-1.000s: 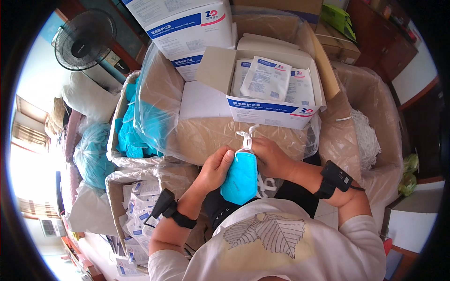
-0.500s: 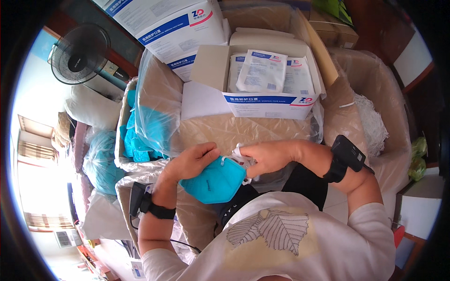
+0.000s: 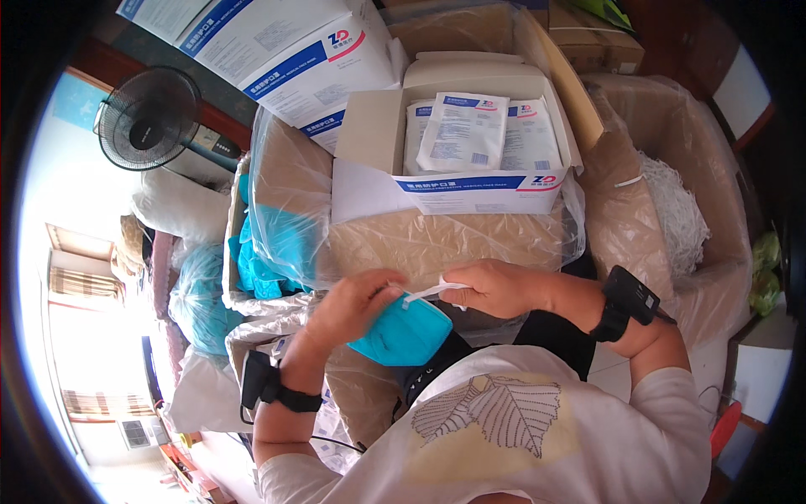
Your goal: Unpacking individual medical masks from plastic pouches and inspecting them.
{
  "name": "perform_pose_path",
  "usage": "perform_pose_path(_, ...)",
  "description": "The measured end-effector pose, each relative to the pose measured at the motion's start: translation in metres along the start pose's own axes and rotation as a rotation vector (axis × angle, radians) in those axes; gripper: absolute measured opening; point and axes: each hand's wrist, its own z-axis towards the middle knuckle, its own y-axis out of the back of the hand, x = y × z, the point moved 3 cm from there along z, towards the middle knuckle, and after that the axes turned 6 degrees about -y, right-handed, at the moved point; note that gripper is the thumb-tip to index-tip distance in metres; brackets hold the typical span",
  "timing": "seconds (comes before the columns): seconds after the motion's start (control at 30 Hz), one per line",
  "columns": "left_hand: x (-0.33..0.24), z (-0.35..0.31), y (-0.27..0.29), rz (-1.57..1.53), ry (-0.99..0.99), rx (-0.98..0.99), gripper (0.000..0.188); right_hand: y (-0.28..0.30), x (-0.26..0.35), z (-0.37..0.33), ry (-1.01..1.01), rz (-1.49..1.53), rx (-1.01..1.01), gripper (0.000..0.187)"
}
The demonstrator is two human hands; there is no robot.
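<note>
A blue face mask (image 3: pixel 403 334) hangs over my lap, its upper left edge pinched in my left hand (image 3: pixel 357 304). My right hand (image 3: pixel 489 286) is closed on white elastic strap (image 3: pixel 428 292), which runs taut from the mask's top edge across to my fingers. Just beyond both hands stands an open white carton (image 3: pixel 474 200) with several flat white packets (image 3: pixel 464 130) inside. Part of the mask's edge is hidden behind my left fingers.
Printed white boxes (image 3: pixel 285 63) are stacked at the far left. Blue masks (image 3: pixel 269 260) fill a plastic-lined bin on the left. At right, a lined cardboard box (image 3: pixel 709 277) holds a heap of white strands (image 3: pixel 676 206). A black fan (image 3: pixel 149 118) stands far left.
My hands and the mask have shifted slightly right and nearer. The strap, bunched at my right fingers before, is now drawn out straight between the mask and my right hand.
</note>
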Motion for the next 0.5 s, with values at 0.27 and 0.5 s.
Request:
perform_pose_path(0.27, 0.037, -0.021, -0.048, -0.089, -0.124, -0.22, 0.012, -0.037, 0.047, 0.008, 0.381, 0.244, -0.314, 0.017)
perform_pose_path(0.5, 0.127, -0.082, -0.028, 0.139, 0.106, -0.224, 0.016, -0.044, 0.08, -0.01, 0.712, -0.15, -0.021, 0.019)
